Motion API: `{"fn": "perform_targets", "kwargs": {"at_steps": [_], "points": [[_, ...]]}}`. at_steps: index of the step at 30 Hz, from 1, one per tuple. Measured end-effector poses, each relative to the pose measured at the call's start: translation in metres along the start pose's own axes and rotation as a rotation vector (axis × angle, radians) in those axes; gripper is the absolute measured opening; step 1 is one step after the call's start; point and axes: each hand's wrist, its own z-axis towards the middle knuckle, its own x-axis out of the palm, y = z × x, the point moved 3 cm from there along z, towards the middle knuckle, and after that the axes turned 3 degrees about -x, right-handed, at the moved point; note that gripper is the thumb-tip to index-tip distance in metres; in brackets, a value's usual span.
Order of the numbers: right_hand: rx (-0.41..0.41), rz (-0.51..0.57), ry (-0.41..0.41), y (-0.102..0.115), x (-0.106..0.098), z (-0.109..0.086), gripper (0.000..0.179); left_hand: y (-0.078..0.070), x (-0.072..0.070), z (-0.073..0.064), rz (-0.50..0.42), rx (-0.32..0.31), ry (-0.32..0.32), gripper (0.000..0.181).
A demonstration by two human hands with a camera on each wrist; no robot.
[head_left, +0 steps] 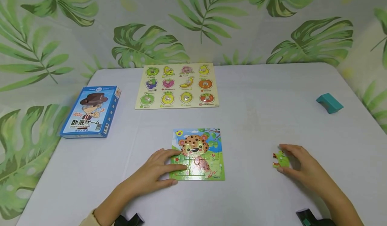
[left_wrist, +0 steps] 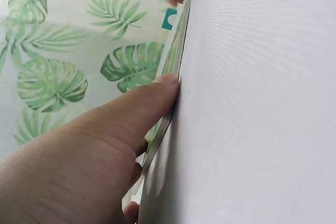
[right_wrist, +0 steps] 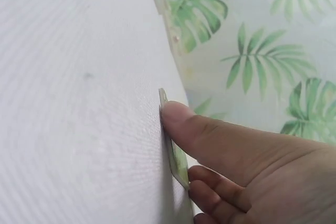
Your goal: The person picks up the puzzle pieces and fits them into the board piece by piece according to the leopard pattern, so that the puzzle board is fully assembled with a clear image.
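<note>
A square leopard jigsaw puzzle (head_left: 215, 165) lies on the table in front of me, its cartoon cub facing up. My left hand (head_left: 157, 170) rests over its left side, fingers extended onto the picture and thumb by the lower left corner. In the left wrist view, the thumb (left_wrist: 167, 80) presses at the edge of the thin puzzle. Off to the right, my right hand (head_left: 305, 167) pinches a small green puzzle piece (head_left: 282, 159) between thumb and index finger. The right wrist view shows this piece (right_wrist: 179, 163) close over the white tablecloth, slightly tilted.
Behind the puzzle lies a wooden fruit board (head_left: 177, 105). A blue card game box (head_left: 90, 113) is at the left, and a teal arch block (head_left: 330, 103) at the right. A leaf-patterned cloth (head_left: 208, 17) hangs behind the white table (head_left: 257, 199).
</note>
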Motion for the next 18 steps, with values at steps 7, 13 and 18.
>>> {"fn": "perform_targets", "kwargs": {"at_steps": [7,13,18], "points": [[0.016,-0.035,0.058,0.0,-0.0013,-0.0012,0.063,0.0,-0.0001,0.0001,0.007,-0.004,0.007,0.041],[-0.003,-0.08,0.051,0.0012,-0.0005,-0.0005,0.059,-0.0001,-0.0003,-0.0001,0.005,0.006,-0.001,0.041],[-0.046,-0.112,-0.004,0.0016,0.0017,-0.0006,0.058,0.0,-0.0003,-0.0007,0.009,0.011,-0.007,0.04]]}}
